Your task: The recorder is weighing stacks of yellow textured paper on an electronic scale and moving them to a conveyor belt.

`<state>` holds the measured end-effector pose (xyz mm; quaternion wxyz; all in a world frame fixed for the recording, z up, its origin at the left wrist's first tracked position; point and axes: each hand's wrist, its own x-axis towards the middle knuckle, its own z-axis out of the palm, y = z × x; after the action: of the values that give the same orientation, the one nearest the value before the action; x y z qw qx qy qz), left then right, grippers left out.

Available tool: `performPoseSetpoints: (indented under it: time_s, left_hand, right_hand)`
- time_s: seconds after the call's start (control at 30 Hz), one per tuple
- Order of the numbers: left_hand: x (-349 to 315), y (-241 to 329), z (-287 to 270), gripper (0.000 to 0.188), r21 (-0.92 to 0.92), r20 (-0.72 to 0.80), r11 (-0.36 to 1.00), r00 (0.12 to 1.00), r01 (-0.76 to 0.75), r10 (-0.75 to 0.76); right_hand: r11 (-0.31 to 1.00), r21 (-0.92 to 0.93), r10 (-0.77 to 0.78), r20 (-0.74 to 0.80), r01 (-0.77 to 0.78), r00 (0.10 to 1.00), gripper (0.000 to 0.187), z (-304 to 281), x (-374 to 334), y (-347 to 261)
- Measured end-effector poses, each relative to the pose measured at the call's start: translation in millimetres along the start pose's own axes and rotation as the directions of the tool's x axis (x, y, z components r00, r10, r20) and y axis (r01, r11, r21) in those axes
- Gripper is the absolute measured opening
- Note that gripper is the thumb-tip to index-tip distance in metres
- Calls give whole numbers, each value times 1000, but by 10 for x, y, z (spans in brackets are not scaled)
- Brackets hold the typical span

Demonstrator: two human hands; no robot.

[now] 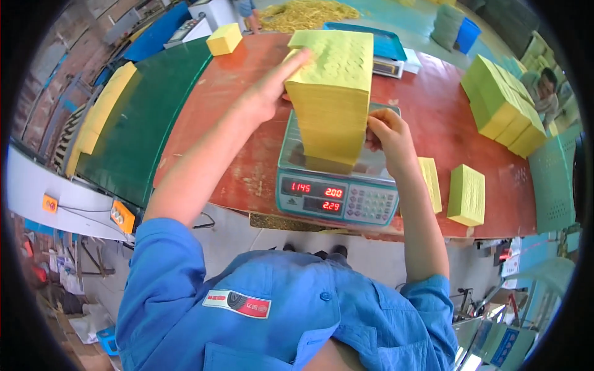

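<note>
A tall stack of yellow paper (331, 117) with a punched pattern on top stands on the glassy pan of a digital counter scale (291, 164). The scale's red digits are lit on its front panel. My left hand (278, 80) grips the upper left edge of the stack, with fingers over the top corner. At the stack's right side, lower down, my right hand (390, 133) has its fingers curled in a pinch against the sheet edges; its fingertips are partly hidden. Two smaller yellow paper stacks, one (467, 195) standing free and one (430, 184) partly behind my right forearm, are on the table.
The red table (247, 154) meets a green conveyor belt (130, 136) on the left. Several yellow stacks (504, 105) stand at the right; a yellow block (224, 39) sits at the far left. Behind is another scale with a teal tray (377, 40). A person (543, 89) is at far right.
</note>
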<state>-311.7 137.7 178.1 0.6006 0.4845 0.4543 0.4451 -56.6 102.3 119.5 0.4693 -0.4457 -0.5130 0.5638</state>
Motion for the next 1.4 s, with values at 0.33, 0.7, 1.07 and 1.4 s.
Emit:
performPoseSetpoints:
  time_s: [0.33, 0.7, 1.07, 1.4]
  left_hand:
    - [-11, -261, 144, 49, -364, -198, 926, 980, -97, 25]
    - [283, -613, 236, 38, -450, -29, 881, 989, -143, 145]
    - [332, -551, 270, 34, -487, 74, 871, 992, -56, 105]
    - [347, -586, 251, 42, -478, 27, 875, 994, -77, 102]
  right_hand:
    - [979, 101, -156, -188, 177, 970, 36, -84, 141, 167]
    - [914, 372, -134, -101, 162, 986, 60, 369, 583, 318]
    - [861, 467, -101, -226, 199, 969, 60, 385, 739, 456]
    - [951, 302, -30, -100, 60, 994, 54, 382, 564, 192]
